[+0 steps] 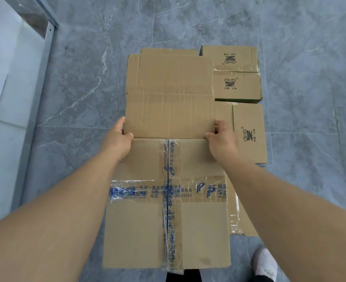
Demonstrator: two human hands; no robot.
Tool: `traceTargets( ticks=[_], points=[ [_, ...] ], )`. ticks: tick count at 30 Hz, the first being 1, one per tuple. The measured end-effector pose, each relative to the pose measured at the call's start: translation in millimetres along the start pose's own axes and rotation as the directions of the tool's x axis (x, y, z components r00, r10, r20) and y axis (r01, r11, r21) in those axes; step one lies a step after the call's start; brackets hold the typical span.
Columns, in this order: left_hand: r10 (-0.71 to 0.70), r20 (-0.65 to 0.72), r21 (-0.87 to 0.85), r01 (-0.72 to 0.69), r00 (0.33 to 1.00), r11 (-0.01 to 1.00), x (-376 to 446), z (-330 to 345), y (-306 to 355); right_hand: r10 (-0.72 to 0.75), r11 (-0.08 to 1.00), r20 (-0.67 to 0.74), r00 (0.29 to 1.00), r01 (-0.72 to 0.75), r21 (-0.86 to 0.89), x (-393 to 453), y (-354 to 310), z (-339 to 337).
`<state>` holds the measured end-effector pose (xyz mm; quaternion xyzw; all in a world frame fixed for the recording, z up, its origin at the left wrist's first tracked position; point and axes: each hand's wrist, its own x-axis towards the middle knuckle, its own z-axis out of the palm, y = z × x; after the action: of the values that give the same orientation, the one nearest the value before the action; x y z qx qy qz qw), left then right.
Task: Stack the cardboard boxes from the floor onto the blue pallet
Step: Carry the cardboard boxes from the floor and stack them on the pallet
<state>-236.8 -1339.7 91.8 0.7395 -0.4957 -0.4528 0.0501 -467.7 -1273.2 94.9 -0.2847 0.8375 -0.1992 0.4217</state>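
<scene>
- Left hand clamps the left near corner of the plain brown cardboard box, thumb on top, fingers wrapped under the edge.
- Below both wrists: large taped brown carton with blue print.
- Right hand mirrors the grip on the right corner.
- Beyond the right fingers: small logo-printed cartons.
- Blue pallet barely shows; keep box level, square its edges before letting go.

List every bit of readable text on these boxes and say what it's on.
"26224282", after "电话:": blue-printed tape across the near box.
"供应" beside a round blue logo: same tape, right part.
"中国 上海" under a black logo: far right box.
Tape along the near box's centre seam and print on the other two logo boxes: too blurred or upside down to read.
</scene>
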Motion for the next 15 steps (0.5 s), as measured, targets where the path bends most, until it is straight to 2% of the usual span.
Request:
traceTargets(
  ticks=[5, 10, 15],
  points=[
    [-0.046, 0.009, 0.064, 0.045, 0.999, 0.997, 0, 3, 4, 0.027, 0.998, -0.003, 1.000, -0.027, -0.065, 4, -4, 2],
    [-0.044, 0.013, 0.114, 0.043, 0.999, 0.993, -10, 1, 9, -0.011, 0.991, -0.001, 1.000, 0.011, -0.134, 0, -11, -7],
    [-0.015, -0.104, 0.148, 0.030, 0.994, 0.989, -40, -6, 13, -0.089, 0.980, -0.031, 0.996, 0.082, -0.184, -27, -23, -25]
  ],
)
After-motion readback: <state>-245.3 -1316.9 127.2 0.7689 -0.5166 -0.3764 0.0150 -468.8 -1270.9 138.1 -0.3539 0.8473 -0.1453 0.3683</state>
